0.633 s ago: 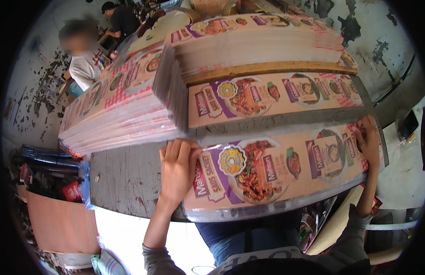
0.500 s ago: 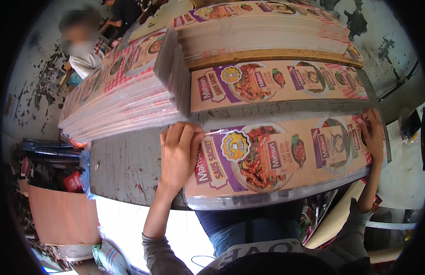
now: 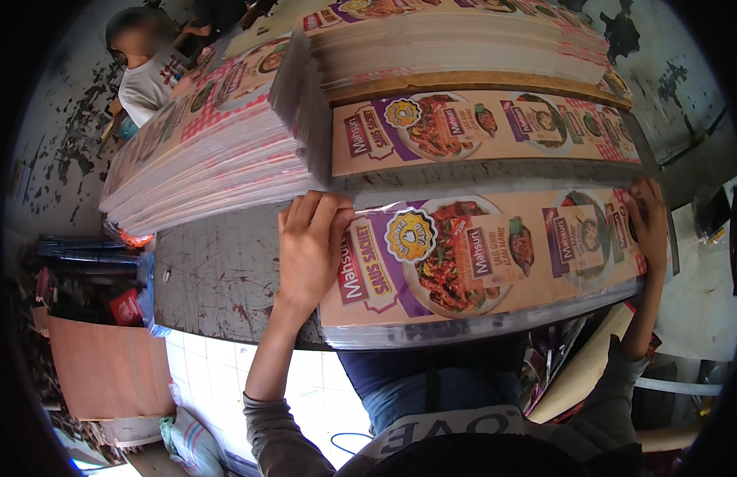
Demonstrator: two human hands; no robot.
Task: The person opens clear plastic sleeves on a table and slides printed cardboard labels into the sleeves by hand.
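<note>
Bundle (image 3: pixel 480 270) sits nearer counter (image 3: pixel 217 270) edge than half-second ago. Left hand (image 3: pixel 309 242), right hand (image 3: pixel 647 226) each clamp one end, so looks mid-pull off stack (image 3: pixel 209 151).

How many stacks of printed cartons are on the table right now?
3: the wrapped bundle between the left hand and right hand, a stack behind it, and a leaning stack at left. Others may be hidden.

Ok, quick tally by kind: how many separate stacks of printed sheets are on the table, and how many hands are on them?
Wrapped bundle of printed sheets, held at both ends: 1
Loose stacks of printed sheets on the table: 3 (left, middle, far)
Hands on the bundle: 2 (left hand, right hand)
Total: 4 stacks, 2 hands
</note>
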